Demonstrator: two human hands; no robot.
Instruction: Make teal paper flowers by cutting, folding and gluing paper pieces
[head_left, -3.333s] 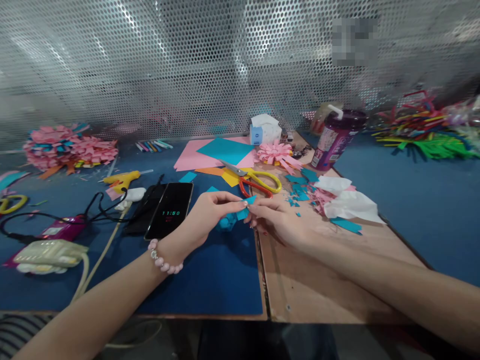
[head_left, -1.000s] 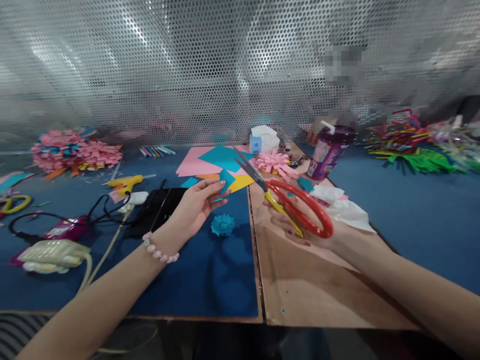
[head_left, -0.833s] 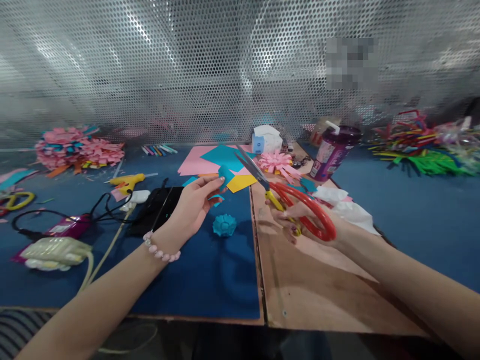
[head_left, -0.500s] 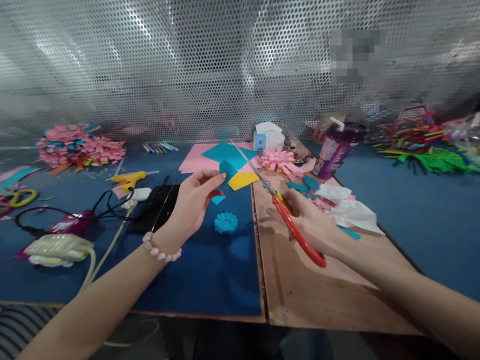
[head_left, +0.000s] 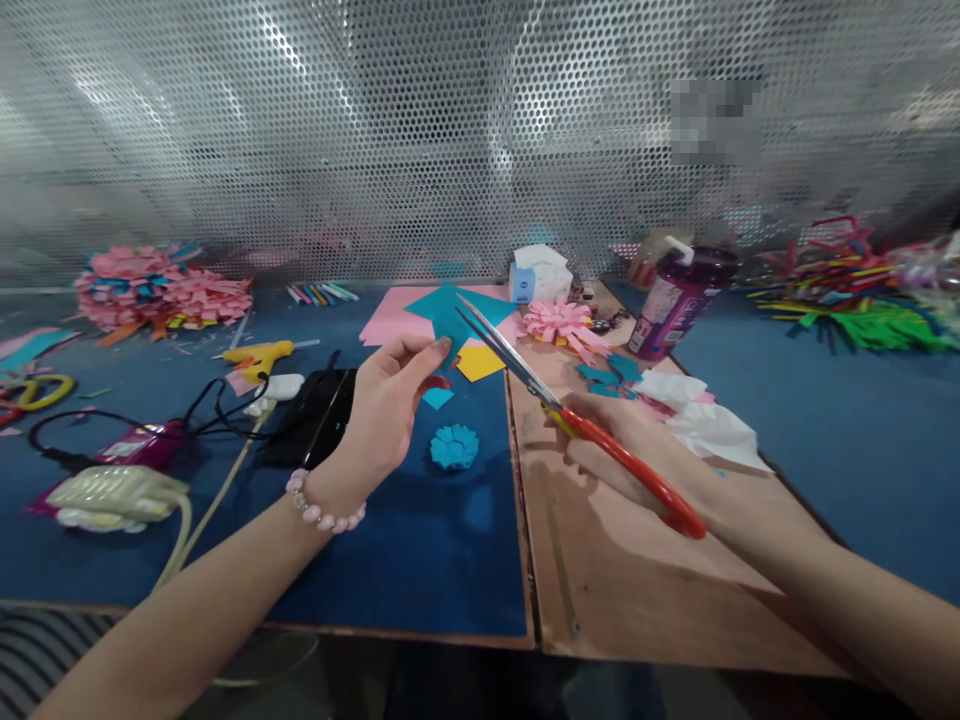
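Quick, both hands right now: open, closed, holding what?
Left hand: closed, pinching a small blue paper piece between thumb and fingers.
Right hand: closed around the handles of the scissors.

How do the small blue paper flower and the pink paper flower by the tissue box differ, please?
The blue paper flower is compact with short petals; the pink paper flower looks larger, with longer, spreading strips. The blue paper flower lies near the left hand; the pink paper flower lies farther back, before the tissue box. Neither is held.
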